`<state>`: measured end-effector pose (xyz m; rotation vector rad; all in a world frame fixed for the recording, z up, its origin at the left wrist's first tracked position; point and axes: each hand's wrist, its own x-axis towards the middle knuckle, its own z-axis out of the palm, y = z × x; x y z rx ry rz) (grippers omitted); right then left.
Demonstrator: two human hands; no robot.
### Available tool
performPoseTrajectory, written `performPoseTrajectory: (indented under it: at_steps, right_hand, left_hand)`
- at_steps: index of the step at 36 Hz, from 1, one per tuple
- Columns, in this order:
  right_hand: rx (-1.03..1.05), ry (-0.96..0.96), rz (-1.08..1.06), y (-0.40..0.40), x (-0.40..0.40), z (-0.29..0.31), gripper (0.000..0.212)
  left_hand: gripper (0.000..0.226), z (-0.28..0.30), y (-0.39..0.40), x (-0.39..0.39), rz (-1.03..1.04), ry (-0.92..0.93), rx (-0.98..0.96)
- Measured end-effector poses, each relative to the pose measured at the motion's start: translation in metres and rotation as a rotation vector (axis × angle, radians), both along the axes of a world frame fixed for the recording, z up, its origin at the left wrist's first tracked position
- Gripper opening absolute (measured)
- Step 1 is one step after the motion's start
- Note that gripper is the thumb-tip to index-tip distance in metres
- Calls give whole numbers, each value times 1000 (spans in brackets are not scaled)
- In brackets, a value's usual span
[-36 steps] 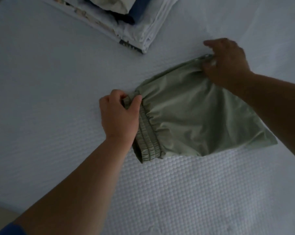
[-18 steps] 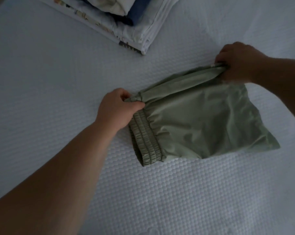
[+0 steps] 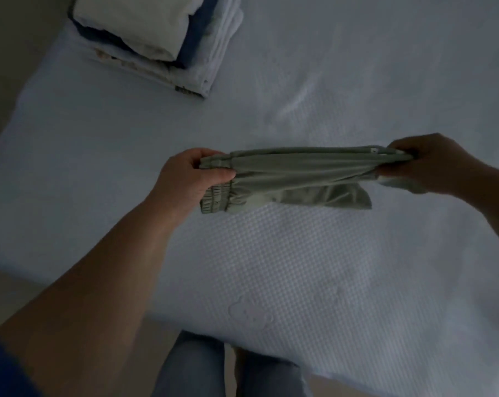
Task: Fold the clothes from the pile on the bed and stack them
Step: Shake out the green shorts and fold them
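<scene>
While both hands pinch, shorts stretched left-right.

The bed is wearing a pale textured cover. A stack of folded clothes is lying on its far left corner.

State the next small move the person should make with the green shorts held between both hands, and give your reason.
Probably carry the green shorts over to the stack of folded clothes at the far left corner of the bed and lay them on top. The left hand grips the waistband end, the right hand the other end, and the shorts hang folded between them.
</scene>
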<state>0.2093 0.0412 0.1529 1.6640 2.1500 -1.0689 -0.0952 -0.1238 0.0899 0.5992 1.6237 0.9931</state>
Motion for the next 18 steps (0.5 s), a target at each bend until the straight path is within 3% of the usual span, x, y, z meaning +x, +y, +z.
performPoseTrajectory:
  at_steps: [4, 11, 13, 18]
  right_hand:
    - [-88, 35, -36, -43, 37, 43, 9]
    - [-417, 110, -8, -99, 72, 97, 26]
    - [-453, 114, -57, -99, 73, 87, 31]
    - [-352, 21, -179, -86, 68, 4, 13]
  left_hand:
    - [17, 48, -23, 9, -174, 88, 12]
    - [26, 94, -47, 8, -462, -23, -53]
    - [27, 87, -42, 11, -473, -12, -105]
    - [15, 20, -5, 18, -424, 147, -224]
